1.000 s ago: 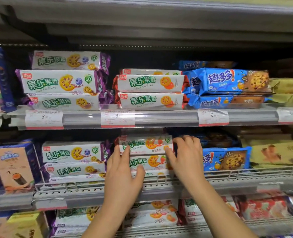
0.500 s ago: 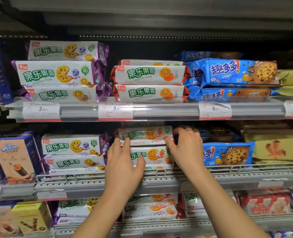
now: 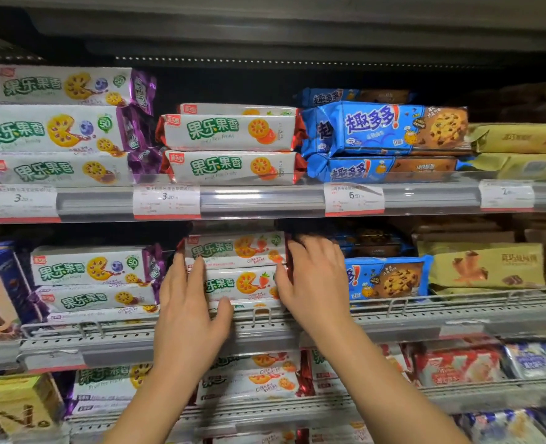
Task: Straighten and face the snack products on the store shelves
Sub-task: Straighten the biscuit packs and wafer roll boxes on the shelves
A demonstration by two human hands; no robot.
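While flanked, biscuit stack [image 3: 233,270] between left hand [image 3: 186,310], right hand [image 3: 313,283]

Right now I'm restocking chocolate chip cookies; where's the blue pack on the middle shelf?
In the head view, the blue cookie pack lies right of centre on the middle shelf, between the right hand and the yellow packs.
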